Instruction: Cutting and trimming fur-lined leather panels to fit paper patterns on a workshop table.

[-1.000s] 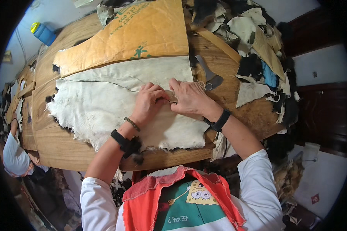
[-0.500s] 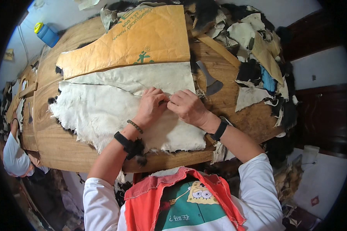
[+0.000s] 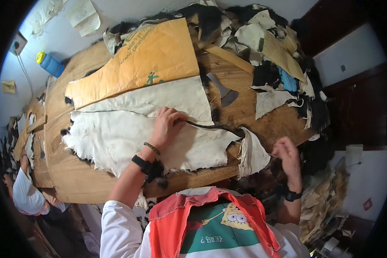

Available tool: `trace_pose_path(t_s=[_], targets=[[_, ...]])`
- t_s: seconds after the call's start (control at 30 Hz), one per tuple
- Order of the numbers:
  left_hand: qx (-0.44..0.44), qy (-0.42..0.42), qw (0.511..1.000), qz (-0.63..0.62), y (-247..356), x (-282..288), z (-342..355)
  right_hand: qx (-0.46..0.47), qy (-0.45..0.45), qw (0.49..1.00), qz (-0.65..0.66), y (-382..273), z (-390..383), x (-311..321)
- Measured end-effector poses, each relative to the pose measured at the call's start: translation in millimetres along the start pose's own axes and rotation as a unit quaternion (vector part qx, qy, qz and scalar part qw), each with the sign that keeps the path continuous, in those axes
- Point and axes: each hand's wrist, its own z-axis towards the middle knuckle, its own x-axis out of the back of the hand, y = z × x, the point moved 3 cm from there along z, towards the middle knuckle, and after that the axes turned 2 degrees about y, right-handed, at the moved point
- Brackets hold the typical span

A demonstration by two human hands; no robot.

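Observation:
A pale hide (image 3: pixel 129 133) with dark fur at its edges lies skin side up on the wooden table. My left hand (image 3: pixel 167 127) is closed on it, pinching the seam where two hide pieces meet. To the right of the hand the seam gapes and dark fur shows. My right hand (image 3: pixel 288 157) is held out past the table's right side, slightly blurred, its fingers drawn together. What they hold is too small to make out. A stiff orange paper sheet (image 3: pixel 150 56) covers the hide's far part. A smaller pale hide scrap (image 3: pixel 253 155) hangs near the front right edge.
A dark fan-shaped blade (image 3: pixel 223 91) lies right of the hide. Hide and fur scraps (image 3: pixel 275 103) heap at the far right, beside a wooden strip (image 3: pixel 230 59). A blue bottle (image 3: pixel 50 65) with a yellow lid stands far left. Another person's sleeve (image 3: pixel 28 193) shows at left.
My right hand has left the seam and swung out to the right. My left hand still grips the seam. The loose thread coil by the blade is gone, and the seam's right end has opened.

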Motion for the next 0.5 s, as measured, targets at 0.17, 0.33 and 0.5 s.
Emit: trace_pose_path(t_s=[0.17,0.33,0.5], targets=[[-0.007,0.002,1.000,0.028,-1,3,-3,-0.058,0.184,0.791,-0.581,17,-28,25],[-0.053,0.009,0.999,0.004,-9,-4,-1,0.063,0.000,0.959,-0.278,-14,-1,-119],[-0.035,-0.050,0.998,-0.013,-38,-12,-2,0.309,-0.008,0.903,-0.299,-13,55,-239]])
